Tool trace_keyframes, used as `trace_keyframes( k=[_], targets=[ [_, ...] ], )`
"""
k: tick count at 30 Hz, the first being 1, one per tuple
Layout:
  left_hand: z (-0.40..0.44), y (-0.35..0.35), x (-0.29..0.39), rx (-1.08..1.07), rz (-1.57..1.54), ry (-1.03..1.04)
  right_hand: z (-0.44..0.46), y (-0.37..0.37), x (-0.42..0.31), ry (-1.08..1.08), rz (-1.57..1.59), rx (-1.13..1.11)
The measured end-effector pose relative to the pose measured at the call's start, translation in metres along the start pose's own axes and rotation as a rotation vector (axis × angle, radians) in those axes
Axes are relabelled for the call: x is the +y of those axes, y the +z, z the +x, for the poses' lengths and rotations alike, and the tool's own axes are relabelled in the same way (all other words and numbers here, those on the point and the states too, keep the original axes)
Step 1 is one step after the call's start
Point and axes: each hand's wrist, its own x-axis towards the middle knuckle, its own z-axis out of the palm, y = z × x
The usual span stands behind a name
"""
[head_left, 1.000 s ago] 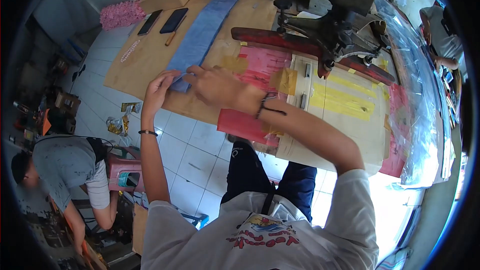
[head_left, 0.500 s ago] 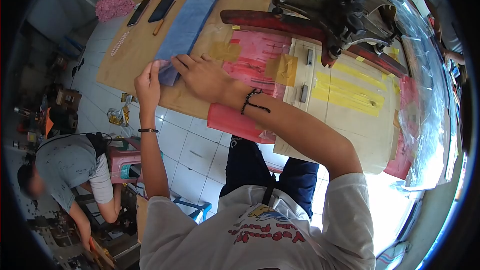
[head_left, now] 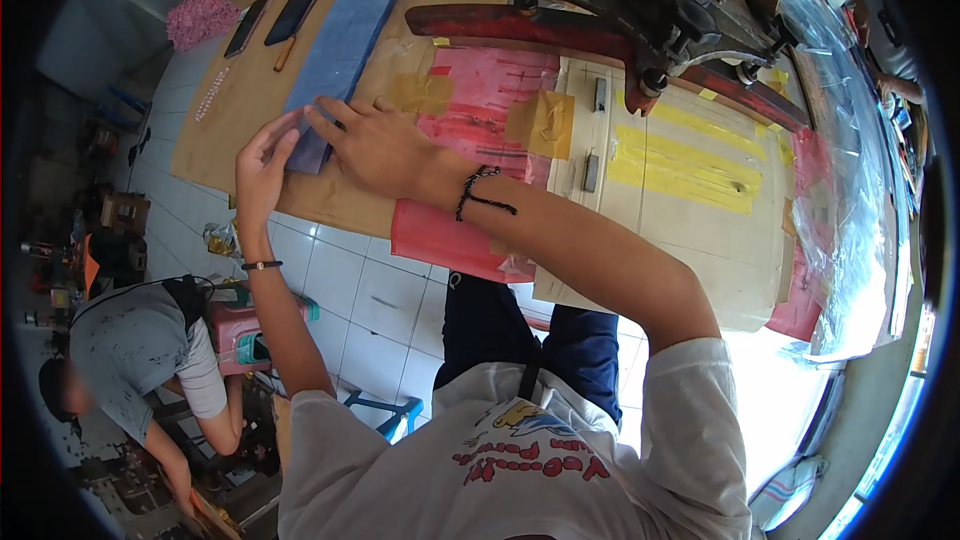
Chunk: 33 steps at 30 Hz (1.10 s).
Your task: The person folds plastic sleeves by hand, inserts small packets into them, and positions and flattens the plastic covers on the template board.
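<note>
A long blue strip (head_left: 352, 38) of thin sheet material runs down the wooden table, its near end by both hands. My left hand (head_left: 264, 155) is at the strip's left edge, fingers bent and thumb curled in, closed on the edge. My right hand (head_left: 378, 148) reaches across from the right, palm down over the near end, with index finger and thumb closed at the same edge. The fingertips of both hands nearly meet, and they hide exactly how the edge is held.
A heavy press with a red bar (head_left: 520, 32) stands over a pink-red sheet (head_left: 485, 105) and a beige board (head_left: 660, 230) with yellow tape. Two dark phones (head_left: 293, 12) and a wooden-handled tool (head_left: 284, 54) lie left of the strip. A person (head_left: 135, 360) crouches at lower left.
The view has shifted, so the table appears further left. My left thumb has moved down from the fingertips, while my right fingers have come closer to my left hand.
</note>
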Motion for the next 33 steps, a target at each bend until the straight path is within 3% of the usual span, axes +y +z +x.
trace_keyframes(
  k=[1, 7, 21, 25, 28, 33],
  targets=[
    [0.004, -0.006, -0.004, -0.065, 0.004, -0.02, 0.001, 0.0, -0.001, -0.001, -0.007, 0.007],
    [0.008, 0.007, -0.019, 0.105, -0.015, -0.029, 0.007, -0.005, -0.005, 0.056, 0.016, -0.045],
    [0.009, 0.013, -0.005, 0.138, 0.035, -0.08, 0.006, -0.002, -0.001, 0.008, 0.006, -0.017],
    [0.008, 0.011, -0.015, 0.075, -0.027, 0.022, 0.01, 0.0, -0.003, 0.104, 0.047, -0.037],
    [0.006, 0.012, -0.013, -0.011, 0.17, 0.09, 0.007, -0.001, -0.003, 0.046, 0.006, -0.026],
    [0.007, 0.014, -0.01, 0.066, 0.098, 0.034, 0.006, 0.003, -0.004, 0.025, -0.065, -0.006]
  ],
)
